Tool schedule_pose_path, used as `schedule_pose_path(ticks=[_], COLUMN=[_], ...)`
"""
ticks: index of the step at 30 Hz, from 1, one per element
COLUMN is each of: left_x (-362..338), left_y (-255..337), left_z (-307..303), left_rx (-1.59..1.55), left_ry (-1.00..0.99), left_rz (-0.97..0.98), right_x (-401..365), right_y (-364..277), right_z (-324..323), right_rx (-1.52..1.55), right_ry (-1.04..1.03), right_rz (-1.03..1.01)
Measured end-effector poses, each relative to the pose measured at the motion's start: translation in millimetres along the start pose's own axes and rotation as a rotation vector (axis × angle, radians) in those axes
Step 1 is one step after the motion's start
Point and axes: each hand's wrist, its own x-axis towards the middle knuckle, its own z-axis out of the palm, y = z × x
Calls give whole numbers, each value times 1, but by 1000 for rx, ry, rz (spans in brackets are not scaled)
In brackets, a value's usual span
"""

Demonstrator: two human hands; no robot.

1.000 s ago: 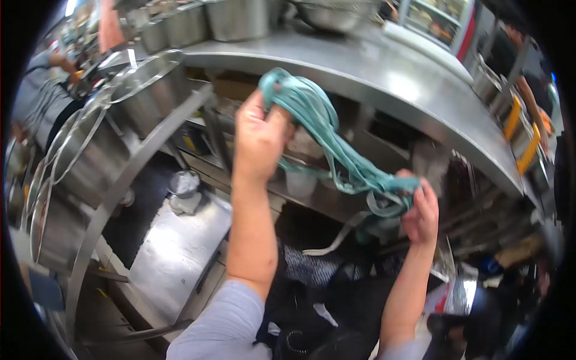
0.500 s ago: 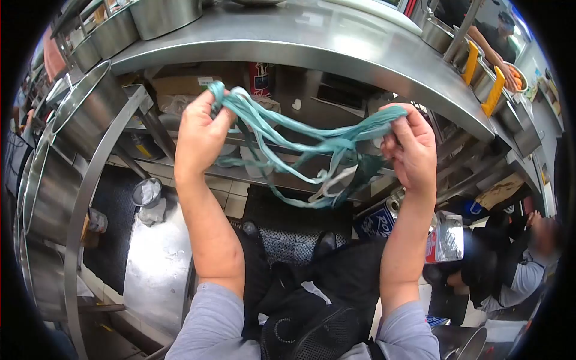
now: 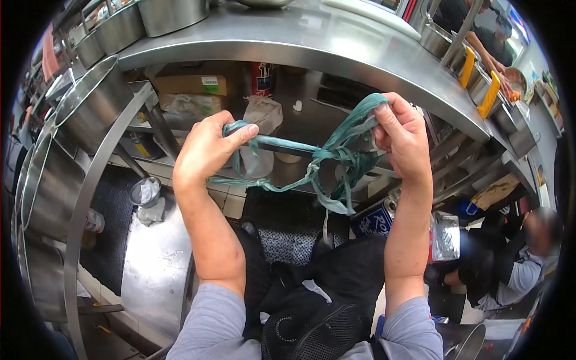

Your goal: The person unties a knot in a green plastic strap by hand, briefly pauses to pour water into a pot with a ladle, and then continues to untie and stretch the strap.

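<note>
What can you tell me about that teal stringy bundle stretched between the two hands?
The teal bundle is a tangle of thin, flat, limp strips, perhaps rubber or plastic. It hangs in the air before the steel counter, stretched between the left hand and the right hand, each pinching one end. The strands bunch near the middle, and loose loops droop from there. Nothing else touches it.
</note>
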Motion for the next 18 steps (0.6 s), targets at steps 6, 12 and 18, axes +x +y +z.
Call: schedule_pose_path(ticks=[6,12,18], left_x=[-10,-3,13], left_y=[28,43,38], left_z=[12,59,90], left_rx=[-208,-310,-290], left_ry=[66,-185,-411], left_rz=[179,570,457], right_x=[-1,-1,4], right_y=[-14,-18,-17], right_z=[18,30,21], right_rx=[226,364,364], right_ry=[-74,-171,-156], right_rz=[32,54,78])
